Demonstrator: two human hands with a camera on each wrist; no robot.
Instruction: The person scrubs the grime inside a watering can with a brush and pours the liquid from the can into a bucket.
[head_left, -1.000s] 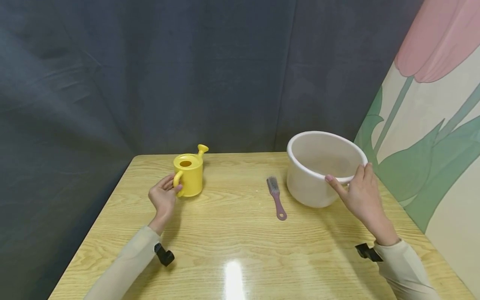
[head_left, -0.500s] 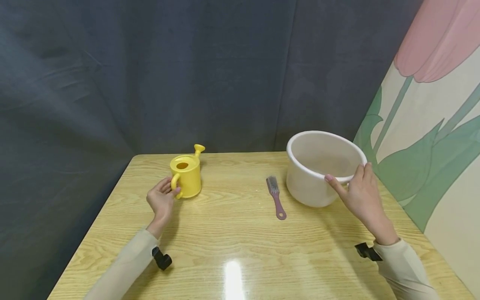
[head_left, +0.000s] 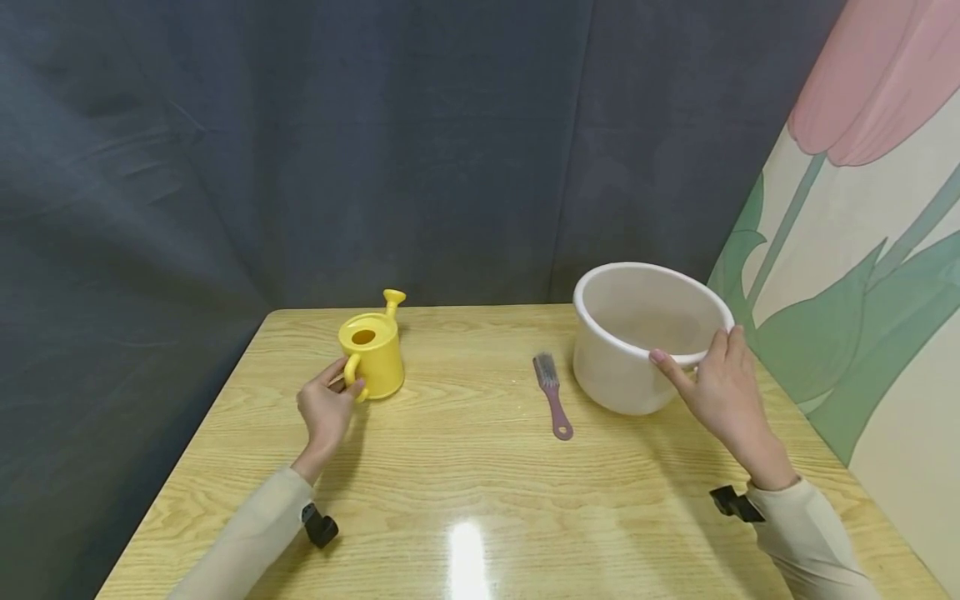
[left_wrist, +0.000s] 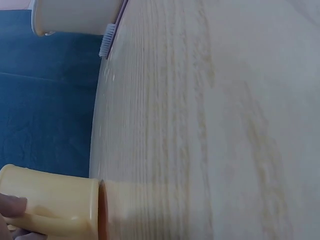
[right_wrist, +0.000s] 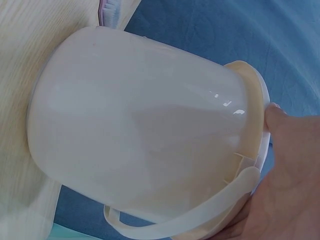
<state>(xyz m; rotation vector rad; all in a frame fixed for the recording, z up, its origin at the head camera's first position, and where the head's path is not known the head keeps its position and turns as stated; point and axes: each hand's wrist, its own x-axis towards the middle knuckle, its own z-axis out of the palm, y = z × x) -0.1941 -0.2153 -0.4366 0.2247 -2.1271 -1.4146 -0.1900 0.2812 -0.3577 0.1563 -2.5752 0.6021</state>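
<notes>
My left hand (head_left: 326, 412) grips the handle of a yellow watering can (head_left: 378, 371) at the left of the table. The can is almost upright, its sprinkler spout pointing to the back. In the left wrist view the can (left_wrist: 60, 192) appears at the lower left, its base at or just off the tabletop; I cannot tell which. At the right, my right hand (head_left: 727, 392) holds the rim of a white plastic bucket (head_left: 626, 379), thumb at the front and fingers on the right side. The right wrist view shows the bucket's wall (right_wrist: 135, 120) and its hanging carrying handle (right_wrist: 195, 217).
A purple-handled brush (head_left: 555, 404) lies on the wooden table (head_left: 465, 458), just left of the bucket. Behind the table hangs a dark blue curtain (head_left: 450, 167). On the right a wall (head_left: 862, 275) painted with a tulip borders the table.
The watering can has shifted slightly left and towards me with my left hand, and its tilt has changed a little. My right hand and the bucket stay in place.
</notes>
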